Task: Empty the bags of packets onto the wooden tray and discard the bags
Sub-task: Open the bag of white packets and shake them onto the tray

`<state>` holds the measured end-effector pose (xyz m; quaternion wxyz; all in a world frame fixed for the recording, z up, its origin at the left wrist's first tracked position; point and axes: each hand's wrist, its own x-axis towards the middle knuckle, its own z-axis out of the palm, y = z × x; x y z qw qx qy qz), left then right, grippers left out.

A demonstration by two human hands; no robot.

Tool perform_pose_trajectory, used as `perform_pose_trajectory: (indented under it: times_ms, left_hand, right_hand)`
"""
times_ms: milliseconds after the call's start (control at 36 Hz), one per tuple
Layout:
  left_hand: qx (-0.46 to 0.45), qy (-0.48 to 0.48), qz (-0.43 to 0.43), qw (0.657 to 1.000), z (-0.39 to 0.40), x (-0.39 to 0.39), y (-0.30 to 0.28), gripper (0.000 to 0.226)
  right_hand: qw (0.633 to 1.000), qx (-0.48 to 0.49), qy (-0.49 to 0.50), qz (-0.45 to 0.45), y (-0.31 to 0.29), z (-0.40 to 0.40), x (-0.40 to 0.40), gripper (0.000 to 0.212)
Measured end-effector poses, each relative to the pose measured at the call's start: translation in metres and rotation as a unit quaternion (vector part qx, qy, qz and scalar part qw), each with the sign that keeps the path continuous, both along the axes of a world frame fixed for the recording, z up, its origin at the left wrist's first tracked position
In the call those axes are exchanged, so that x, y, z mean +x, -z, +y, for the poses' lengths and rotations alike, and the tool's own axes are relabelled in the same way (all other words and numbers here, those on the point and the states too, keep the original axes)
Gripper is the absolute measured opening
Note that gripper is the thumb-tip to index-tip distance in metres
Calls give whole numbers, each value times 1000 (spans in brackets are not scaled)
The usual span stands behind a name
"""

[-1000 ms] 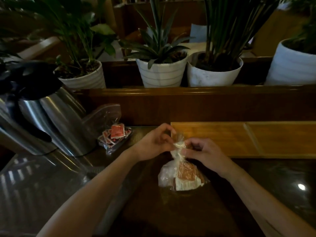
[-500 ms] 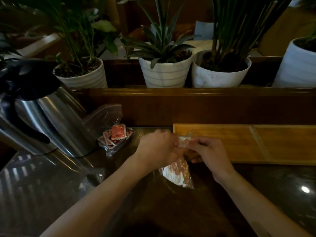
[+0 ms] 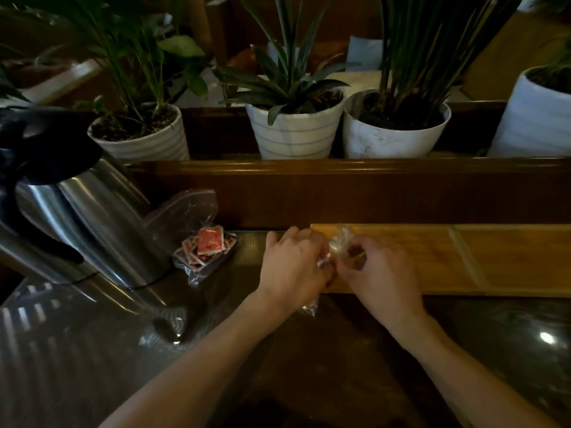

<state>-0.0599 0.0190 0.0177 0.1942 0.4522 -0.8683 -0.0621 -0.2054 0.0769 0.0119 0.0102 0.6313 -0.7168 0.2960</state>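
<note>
A clear plastic bag of packets (image 3: 338, 246) is held between both hands at the left end of the wooden tray (image 3: 494, 261). My left hand (image 3: 293, 267) grips the bag from the left and my right hand (image 3: 378, 270) pinches its bunched top from the right. Most of the bag and its packets are hidden behind my hands; only a corner of plastic shows below my left wrist. A second clear bag with red and white packets (image 3: 205, 245) lies on the dark counter to the left, untouched.
A steel kettle with a black handle (image 3: 77, 223) stands at the left, right beside the second bag. A dark wooden ledge (image 3: 340, 193) runs behind the tray, with several white plant pots (image 3: 293, 134) on it. The dark glossy counter (image 3: 324, 366) stretches toward me.
Both hands have lifted the bag off the counter and carried it forward to the tray's left end. The packets seen inside it earlier are now hidden behind my hands.
</note>
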Motion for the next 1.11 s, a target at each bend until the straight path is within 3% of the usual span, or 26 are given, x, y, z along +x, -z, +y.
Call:
perform_pose_trajectory:
  times_ms: [111,278,472,528,583,750,889,1028,1111]
  left_hand:
    - [14,21,-21,999,-3,-2,0,10]
    - [-15,94,-32,995,-2,-3,0,10]
    - [23,186,49,981,-6,14,3,6]
    - [16,216,63,974,-7,20,4,7]
    - [2,235,53,970,-8,25,7,9]
    - [25,171,31,984,-6,34,11,13]
    - [17,56,-22,998,0,17,2,52]
    - [51,55,-54,996,-1,9,-8,36]
    - [67,84,-26,994,0,9,-11,31]
  right_hand:
    - [1000,-20,19,9,8,5,2,40]
    - [1000,11,-5,6,12,-1,-6,25]
    - [970,107,-53,-212,9,-8,-29,13]
    - [962,120,-50,-240,7,-12,-31,4]
    - [958,122,-43,-255,5,-14,-28,10]
    - [949,132,-58,-281,2,-9,-26,5]
    - [958,122,-70,-250,-6,-6,-19,4]
    - [970,118,-68,-202,-9,-6,-15,7]
    - [973,114,-70,-187,-8,-5,-16,4]
